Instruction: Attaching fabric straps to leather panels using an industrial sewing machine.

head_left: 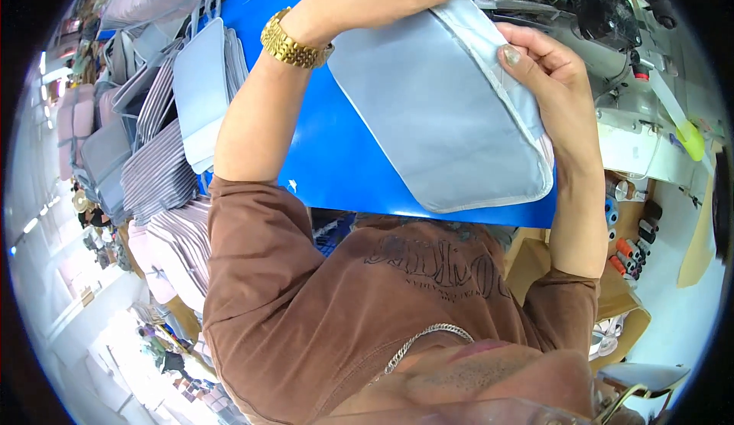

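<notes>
A grey-blue fabric panel [428, 111] with rounded corners and a pale bound edge lies slantwise over the flat, glossy bright-blue tabletop [306, 157], its near rounded end close to the tabletop's near edge. Along the panel's right side runs a whitish strip [501, 69], bordered by a raised seam.

The left hand [375, 1] is over the far part of the tabletop, at the panel's far end. Its thumb reaches along that end and its other fingers bend over; the fingertips are partly out of view, so I cannot tell how firmly they grip. A gold-coloured metal link wristwatch [293, 43] circles that wrist, above the tabletop's left part.

The right hand [554, 73] is at the tabletop's right side, holding the strip's outer edge between its thumb, laid on top, and its curled fingers.

To the left of the tabletop stand upright light-grey fabric panels with rounded corners [200, 89], and beside them a fanned stack of grey-and-white layered pieces [160, 169]. A pale pinkish-grey pile of fabric pieces [180, 253] lies nearer the person, also left of the tabletop. Beyond its far right corner is dark machinery [604, 16]; to the right of the tabletop are orange and black thread spools [631, 257].
</notes>
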Available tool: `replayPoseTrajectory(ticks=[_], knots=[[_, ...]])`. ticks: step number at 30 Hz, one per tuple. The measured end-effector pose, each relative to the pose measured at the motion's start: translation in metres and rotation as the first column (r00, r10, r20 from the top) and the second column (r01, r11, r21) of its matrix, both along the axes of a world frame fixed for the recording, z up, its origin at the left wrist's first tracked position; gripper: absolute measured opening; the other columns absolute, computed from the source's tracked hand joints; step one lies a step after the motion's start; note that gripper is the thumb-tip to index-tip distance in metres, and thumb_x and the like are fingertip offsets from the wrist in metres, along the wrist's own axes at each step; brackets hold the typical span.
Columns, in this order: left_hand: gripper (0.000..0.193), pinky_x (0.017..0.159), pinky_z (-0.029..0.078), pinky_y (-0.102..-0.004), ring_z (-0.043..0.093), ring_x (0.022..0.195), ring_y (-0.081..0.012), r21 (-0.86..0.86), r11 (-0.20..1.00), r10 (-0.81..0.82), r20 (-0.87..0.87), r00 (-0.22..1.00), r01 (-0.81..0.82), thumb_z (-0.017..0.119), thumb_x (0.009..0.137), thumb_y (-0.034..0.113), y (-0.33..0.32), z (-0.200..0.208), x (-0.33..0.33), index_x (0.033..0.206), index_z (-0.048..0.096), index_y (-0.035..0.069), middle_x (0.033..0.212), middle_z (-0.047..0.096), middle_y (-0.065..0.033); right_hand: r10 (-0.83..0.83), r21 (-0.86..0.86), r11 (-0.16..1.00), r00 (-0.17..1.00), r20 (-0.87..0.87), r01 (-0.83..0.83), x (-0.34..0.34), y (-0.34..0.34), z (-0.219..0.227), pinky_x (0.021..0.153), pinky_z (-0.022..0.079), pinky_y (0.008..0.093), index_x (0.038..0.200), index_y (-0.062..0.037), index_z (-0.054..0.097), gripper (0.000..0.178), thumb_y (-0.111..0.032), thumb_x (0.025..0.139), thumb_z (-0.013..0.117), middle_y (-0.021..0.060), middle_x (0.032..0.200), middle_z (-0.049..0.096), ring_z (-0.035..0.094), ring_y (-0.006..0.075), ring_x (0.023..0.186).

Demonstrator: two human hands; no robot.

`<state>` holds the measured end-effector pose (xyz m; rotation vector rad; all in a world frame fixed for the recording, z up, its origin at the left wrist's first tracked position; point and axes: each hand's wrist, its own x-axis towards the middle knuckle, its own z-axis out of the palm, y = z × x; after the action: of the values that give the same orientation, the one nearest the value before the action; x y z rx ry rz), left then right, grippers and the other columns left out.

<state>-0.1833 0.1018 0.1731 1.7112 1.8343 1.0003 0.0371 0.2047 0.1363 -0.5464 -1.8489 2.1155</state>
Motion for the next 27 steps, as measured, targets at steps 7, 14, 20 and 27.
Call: replayPoseTrajectory(ticks=[7, 14, 20, 27], knots=[[0.040, 0.087, 0.048, -0.0284, 0.056, 0.101, -0.0135, 0.126, 0.981, -0.178, 0.312, 0.933, 0.145, 0.067, 0.083, 0.000, 0.024, -0.010, -0.014, 0.123, 0.058, -0.001, 0.111, 0.065, -0.0058, -0.170, -0.151, 0.975, 0.985, -0.023, 0.164, -0.007, -0.013, -0.002, 0.079, 0.050, 0.0202, 0.118, 0.0017, 0.066, 0.031, -0.014, 0.092, 0.067, 0.0049, 0.100, 0.070, 0.064, 0.0075, 0.087], [0.035, 0.089, 0.049, -0.0328, 0.060, 0.101, -0.0191, 0.113, 0.986, -0.122, -0.004, 0.993, 0.122, 0.067, 0.083, 0.002, 0.023, -0.004, -0.021, 0.118, 0.063, 0.000, 0.109, 0.068, -0.0112, -0.247, -0.104, 0.964, 0.969, -0.013, 0.244, -0.011, -0.017, -0.012, 0.079, 0.050, 0.0199, 0.119, 0.0002, 0.067, 0.030, -0.014, 0.092, 0.068, 0.0052, 0.098, 0.071, 0.064, 0.0069, 0.086], [0.031, 0.093, 0.048, -0.0372, 0.062, 0.104, -0.0277, 0.242, 0.947, -0.163, -0.204, 0.965, 0.211, 0.063, 0.085, 0.003, 0.040, -0.008, -0.033, 0.116, 0.064, -0.002, 0.112, 0.068, -0.0174, -0.216, -0.100, 0.973, 0.972, -0.097, 0.206, -0.013, -0.013, -0.018, 0.077, 0.051, 0.0203, 0.117, 0.0013, 0.067, 0.028, -0.012, 0.092, 0.068, 0.0055, 0.097, 0.071, 0.064, 0.0070, 0.083], [0.027, 0.095, 0.046, -0.0411, 0.061, 0.105, -0.0323, 0.217, 0.951, -0.099, -0.467, 0.879, 0.222, 0.060, 0.087, 0.008, 0.046, -0.015, -0.074, 0.112, 0.065, -0.003, 0.112, 0.067, -0.0225, -0.232, -0.029, 0.973, 0.965, -0.125, 0.230, -0.019, -0.018, -0.024, 0.077, 0.049, 0.0198, 0.116, 0.0030, 0.066, 0.028, -0.011, 0.092, 0.068, 0.0052, 0.097, 0.070, 0.063, 0.0067, 0.084]])
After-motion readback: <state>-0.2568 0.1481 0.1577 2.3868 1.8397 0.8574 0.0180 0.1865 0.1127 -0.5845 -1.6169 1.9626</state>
